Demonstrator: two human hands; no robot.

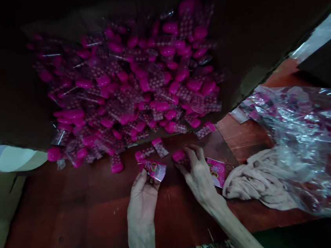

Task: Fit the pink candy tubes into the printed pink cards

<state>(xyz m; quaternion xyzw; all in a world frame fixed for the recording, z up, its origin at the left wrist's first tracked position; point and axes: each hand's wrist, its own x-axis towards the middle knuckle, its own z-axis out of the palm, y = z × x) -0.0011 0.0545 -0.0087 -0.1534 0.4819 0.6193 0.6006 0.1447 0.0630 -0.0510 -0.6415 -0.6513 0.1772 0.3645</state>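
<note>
My left hand [144,199] is closed, pinching a small pink printed sleeve [157,170] between thumb and fingers. To its right, my right hand [199,175] curls its fingers round a small pink-capped container [178,156] just above or on the red-brown table; its lower part is partly hidden by the fingers. Another pink printed label [217,172] lies beside my right wrist. In front of my hands lie two loose clear containers of round pellets, one of them a pink-capped container [159,147]. Another container [116,163] stands cap-down farther left.
A large open cardboard box [242,45] lies on its side, with a heap of pink-capped containers [132,92] inside and spilling at its edge. On the right are a crumpled cloth [257,181] and a clear plastic bag [319,155]. The red-brown table [69,217] runs underneath.
</note>
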